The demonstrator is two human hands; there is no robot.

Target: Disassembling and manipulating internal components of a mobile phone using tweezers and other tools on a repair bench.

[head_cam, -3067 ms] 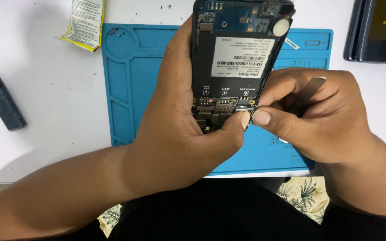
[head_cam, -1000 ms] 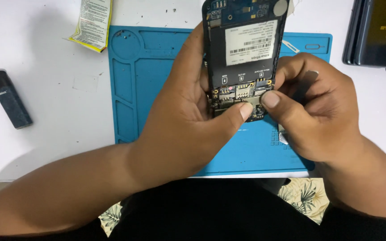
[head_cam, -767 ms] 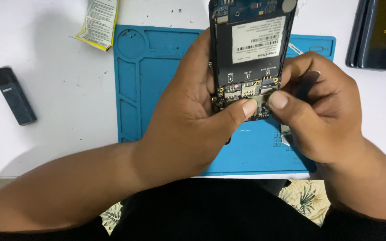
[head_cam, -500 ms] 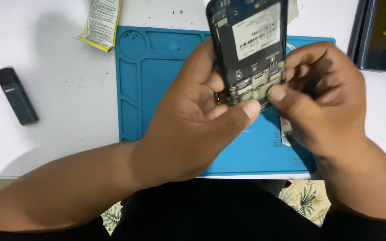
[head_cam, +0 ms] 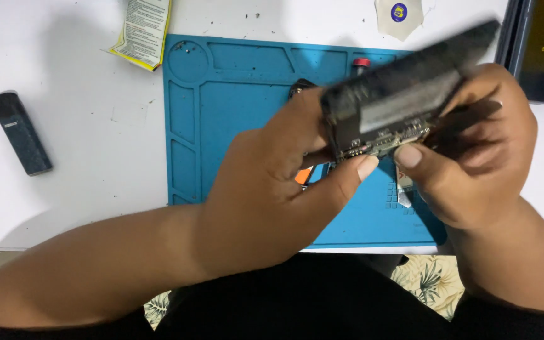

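An opened black phone (head_cam: 404, 94), its back cover off and circuit board showing, is blurred and tilted with its top toward the upper right. My left hand (head_cam: 272, 189) grips its lower end, thumb tip against the bottom edge. My right hand (head_cam: 467, 157) holds the phone's right side, thumb pressed next to the left thumb at the board's lower edge. Both hands hover over a blue silicone work mat (head_cam: 234, 107) on a white table (head_cam: 83, 189).
A small dark rectangular device (head_cam: 20, 132) lies at the left. A yellow-edged printed leaflet (head_cam: 143, 28) lies at the top. A round sticker (head_cam: 399, 12) and a dark tablet-like slab (head_cam: 536, 50) sit top right. An orange piece (head_cam: 303, 175) and a metal tool (head_cam: 404, 189) lie on the mat.
The phone has swung from nearly upright to tilted toward the upper right and is now motion-blurred. Both hands kept hold of it and turned with it.
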